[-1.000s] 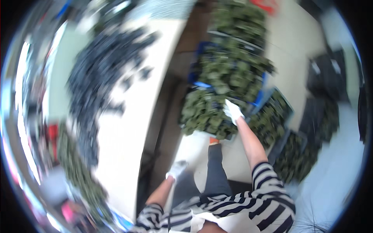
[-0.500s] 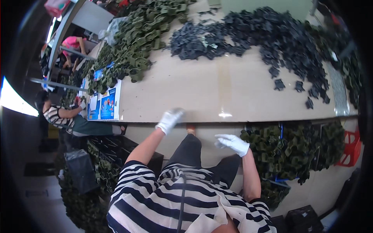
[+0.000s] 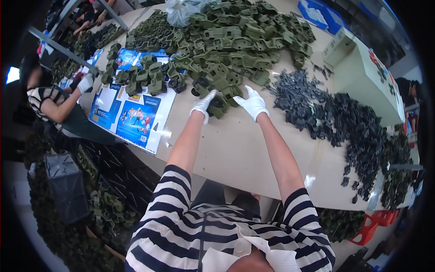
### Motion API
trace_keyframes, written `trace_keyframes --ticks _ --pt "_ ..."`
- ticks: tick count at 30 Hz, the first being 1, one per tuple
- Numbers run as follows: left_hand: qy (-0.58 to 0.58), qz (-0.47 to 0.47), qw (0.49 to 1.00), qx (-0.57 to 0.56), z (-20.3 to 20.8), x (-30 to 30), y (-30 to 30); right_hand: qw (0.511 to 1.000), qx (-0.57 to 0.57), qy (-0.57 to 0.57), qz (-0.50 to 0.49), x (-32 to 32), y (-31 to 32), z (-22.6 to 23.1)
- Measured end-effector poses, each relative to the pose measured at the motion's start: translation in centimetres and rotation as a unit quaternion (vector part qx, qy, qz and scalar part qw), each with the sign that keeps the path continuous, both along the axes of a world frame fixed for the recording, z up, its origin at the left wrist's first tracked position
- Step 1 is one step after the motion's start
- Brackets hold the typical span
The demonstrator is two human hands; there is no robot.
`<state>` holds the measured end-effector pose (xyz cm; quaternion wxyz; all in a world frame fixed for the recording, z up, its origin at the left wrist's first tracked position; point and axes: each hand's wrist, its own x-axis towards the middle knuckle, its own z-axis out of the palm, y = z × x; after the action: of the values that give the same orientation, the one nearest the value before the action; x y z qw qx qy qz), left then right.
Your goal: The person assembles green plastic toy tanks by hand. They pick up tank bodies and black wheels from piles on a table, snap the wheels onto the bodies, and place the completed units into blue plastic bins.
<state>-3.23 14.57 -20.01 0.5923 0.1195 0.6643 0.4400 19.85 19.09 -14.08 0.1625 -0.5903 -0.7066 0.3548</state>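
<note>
A big heap of olive-green plastic toy vehicle bodies (image 3: 226, 54) covers the far part of the table. At its near edge, my white-gloved left hand (image 3: 204, 106) has its fingers stretched out against the left side of a green toy vehicle body (image 3: 219, 107) with a dark wheel-like part. To the right of that piece is my right hand (image 3: 253, 103), also gloved. Its thumb and fingers are spread, with its fingertips near the edge of the heap. I see neither hand closed round a piece.
Dark grey small plastic parts (image 3: 312, 109) are heaped on the right, by a pale green box (image 3: 367, 77). Blue printed sheets (image 3: 136, 118) lie at the left under some green pieces. A gloved co-worker (image 3: 54, 104) sits there. A red stool (image 3: 364, 230) stands below the table.
Both hands have moved forward from the table's near edge to the green heap, and my arms are now stretched out. The view has turned left and closer over the table.
</note>
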Motion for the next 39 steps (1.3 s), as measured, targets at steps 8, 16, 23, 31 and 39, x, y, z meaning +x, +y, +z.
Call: trace_keyframes --ticks 8,16,23,31,39 --pt "-0.118 0.036 0.989 0.082 2.4 -0.5 -4.5 0.984 0.087 -0.153 -0.035 -5.5 0.7 0.0" --pt "-0.449 0.040 0.872 0.192 6.2 -1.3 -12.6 0.933 -0.222 0.276 -0.063 -5.9 -9.6 1.9" --pt "0.080 -0.509 0.857 0.010 9.1 -5.2 -10.6 0.734 -0.505 0.435 -0.133 -2.6 -15.2 -0.3" --pt "0.374 0.084 0.921 0.069 1.4 -14.9 4.4 0.904 -0.346 0.210 -0.138 1.4 -16.2 0.2" --pt "0.013 0.108 0.962 0.250 7.4 -11.5 -5.2 0.808 -0.373 0.412 -0.195 3.2 -17.8 0.6"
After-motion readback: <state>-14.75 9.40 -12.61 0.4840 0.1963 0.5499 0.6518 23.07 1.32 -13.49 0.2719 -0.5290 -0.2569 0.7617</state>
